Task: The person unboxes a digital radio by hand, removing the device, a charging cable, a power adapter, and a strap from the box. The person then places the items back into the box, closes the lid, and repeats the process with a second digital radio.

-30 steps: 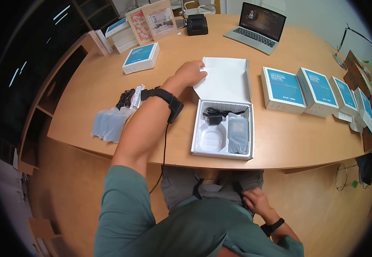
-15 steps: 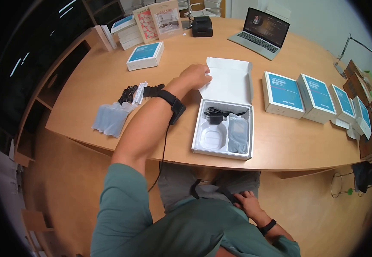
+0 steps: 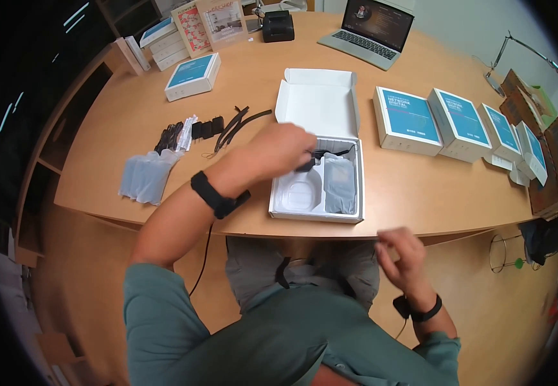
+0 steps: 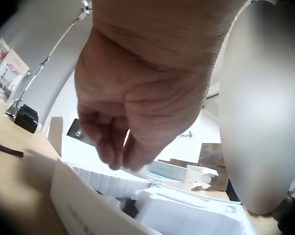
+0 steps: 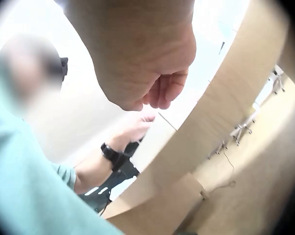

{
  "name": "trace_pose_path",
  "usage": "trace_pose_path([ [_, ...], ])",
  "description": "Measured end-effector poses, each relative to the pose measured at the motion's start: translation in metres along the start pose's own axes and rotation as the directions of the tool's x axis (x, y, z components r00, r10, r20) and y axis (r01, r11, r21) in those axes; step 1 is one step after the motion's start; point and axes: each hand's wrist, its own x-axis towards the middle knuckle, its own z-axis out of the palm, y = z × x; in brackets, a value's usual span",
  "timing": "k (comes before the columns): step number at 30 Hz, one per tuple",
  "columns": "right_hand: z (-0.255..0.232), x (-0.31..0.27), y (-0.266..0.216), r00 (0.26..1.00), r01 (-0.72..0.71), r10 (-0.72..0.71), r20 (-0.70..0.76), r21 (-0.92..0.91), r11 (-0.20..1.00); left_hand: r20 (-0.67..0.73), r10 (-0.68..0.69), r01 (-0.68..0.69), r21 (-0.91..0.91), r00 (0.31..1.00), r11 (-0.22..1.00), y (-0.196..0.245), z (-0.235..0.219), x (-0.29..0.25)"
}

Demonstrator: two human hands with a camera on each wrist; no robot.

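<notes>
An open white box (image 3: pixel 317 217) stands near the table's front edge, its lid (image 3: pixel 317 100) folded back. Inside its white tray lie a device in a frosted bag (image 3: pixel 340 186), a black adapter (image 3: pixel 306 166) and a black cable (image 3: pixel 332 154). Over the tray's back left hangs my left hand (image 3: pixel 282 149), blurred and partly covering the adapter. In the left wrist view its bent fingers (image 4: pixel 110 152) hang above the box wall with nothing between them. My right hand (image 3: pixel 404 257), loosely curled and holding nothing, is in front of the table edge, right of the box.
On the left lie frosted bags (image 3: pixel 144 177), black cables (image 3: pixel 170 136), white packets (image 3: pixel 188 133), black adapters (image 3: pixel 208 128) and black strips (image 3: pixel 240 125). Several blue-topped boxes (image 3: pixel 407 119) stand on the right, another box (image 3: pixel 192 77) back left. A laptop (image 3: pixel 369 42) is behind.
My left hand has let go of the lid's left edge and come down over the tray. The right hand has risen from the lap toward the table edge.
</notes>
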Motion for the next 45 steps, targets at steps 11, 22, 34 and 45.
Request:
trace_pose_path([
  [11, 0.051, 0.075, 0.014, 0.98, 0.188, -0.179, 0.083, -0.117, 0.975, -0.109, -0.032, 0.039, 0.055, 0.993, 0.998, 0.015, 0.031, -0.015],
  [22, 0.06, 0.076, 0.026, 0.988, 0.155, -0.154, 0.017, -0.045, 0.987, -0.24, -0.762, 0.69, -0.326, 0.601, 0.647, -0.241, -0.024, -0.127],
  [34, 0.059, 0.077, 0.028, 0.987, 0.159, -0.159, 0.004, -0.043, 0.986, -0.13, -0.755, 0.674, -0.373, 0.643, 0.638, -0.266, -0.015, -0.063],
  [45, 0.056, 0.078, 0.025, 0.992, 0.124, -0.123, 0.018, -0.041, 0.991, 0.154, -0.669, 0.686, -0.165, 0.727, 0.708, -0.289, -0.008, -0.046],
])
